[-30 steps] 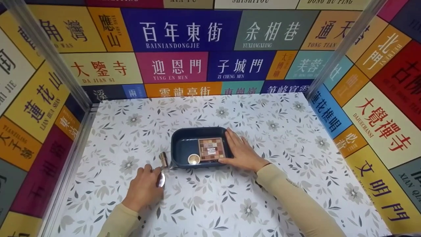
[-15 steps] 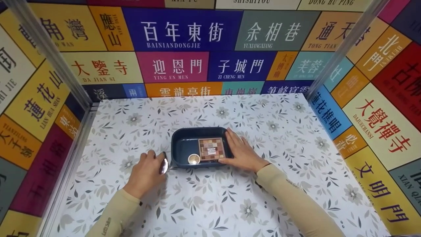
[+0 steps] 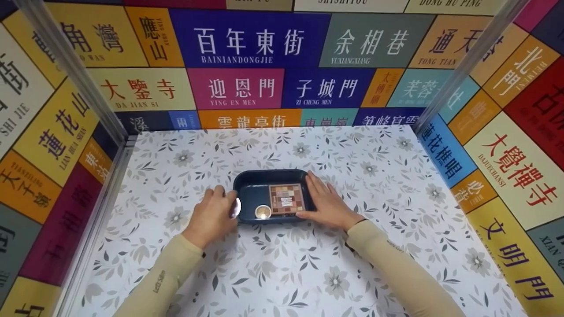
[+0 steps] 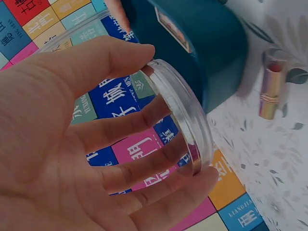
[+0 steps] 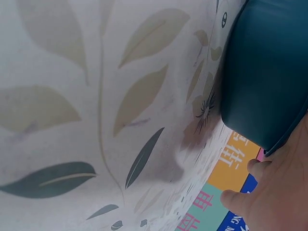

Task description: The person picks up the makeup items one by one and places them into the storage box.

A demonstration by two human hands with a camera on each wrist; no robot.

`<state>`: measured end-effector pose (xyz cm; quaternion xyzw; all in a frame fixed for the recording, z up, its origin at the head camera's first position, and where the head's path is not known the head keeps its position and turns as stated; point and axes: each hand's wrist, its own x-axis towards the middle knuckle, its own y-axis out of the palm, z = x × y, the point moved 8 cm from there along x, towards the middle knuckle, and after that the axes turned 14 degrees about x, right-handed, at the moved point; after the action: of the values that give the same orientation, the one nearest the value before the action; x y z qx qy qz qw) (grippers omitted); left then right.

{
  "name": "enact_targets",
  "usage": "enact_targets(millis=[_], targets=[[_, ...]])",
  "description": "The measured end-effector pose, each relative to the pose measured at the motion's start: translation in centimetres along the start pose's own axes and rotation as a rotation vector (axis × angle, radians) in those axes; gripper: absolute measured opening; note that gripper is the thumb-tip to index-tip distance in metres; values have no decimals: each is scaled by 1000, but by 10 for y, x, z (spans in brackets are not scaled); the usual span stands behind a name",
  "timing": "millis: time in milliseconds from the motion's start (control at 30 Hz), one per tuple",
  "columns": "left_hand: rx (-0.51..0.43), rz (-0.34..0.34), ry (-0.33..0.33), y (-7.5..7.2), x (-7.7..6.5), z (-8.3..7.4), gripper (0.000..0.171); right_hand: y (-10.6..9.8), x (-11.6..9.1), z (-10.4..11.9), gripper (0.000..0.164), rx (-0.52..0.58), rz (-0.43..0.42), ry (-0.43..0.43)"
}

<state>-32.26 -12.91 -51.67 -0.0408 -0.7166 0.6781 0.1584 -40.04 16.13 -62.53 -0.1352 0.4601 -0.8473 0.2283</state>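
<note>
My left hand (image 3: 211, 215) grips a shiny round disc (image 3: 237, 208) by its edge, at the left end of a dark blue open box (image 3: 252, 193). In the left wrist view the disc (image 4: 190, 113) has a thick clear rim and a gold band, with thumb and fingers spread around it. My right hand (image 3: 331, 207) rests against the box's right end, fingers fairly straight along the wall and thumb at the front corner. Inside the box lie a square eyeshadow palette (image 3: 286, 199) with a checkered lid and a small round gold-edged item (image 3: 263, 211).
A gold lipstick (image 4: 270, 89) with a clear cap is on the table beside the box; the left hand hides it in the head view. The flower-patterned tabletop (image 3: 282, 273) is bounded by colourful sign-covered walls (image 3: 246, 88) at the back and sides.
My left hand has moved forward and right with the disc, from beside the lipstick to the box's left end. My right hand stays at the box. The head view has shifted slightly.
</note>
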Motion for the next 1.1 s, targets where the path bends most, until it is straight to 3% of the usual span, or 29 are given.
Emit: enact_targets(millis=[200, 467, 833, 1100], targets=[[11, 33, 18, 3, 20, -13, 45, 2, 1, -1, 116, 16, 0, 9], [11, 45, 54, 11, 41, -27, 38, 1, 1, -1, 116, 14, 1, 2], [-6, 129, 90, 43, 67, -35, 45, -2, -1, 1, 115, 1, 0, -44], [25, 137, 111, 61, 79, -34, 46, -1, -1, 1, 115, 3, 8, -35]])
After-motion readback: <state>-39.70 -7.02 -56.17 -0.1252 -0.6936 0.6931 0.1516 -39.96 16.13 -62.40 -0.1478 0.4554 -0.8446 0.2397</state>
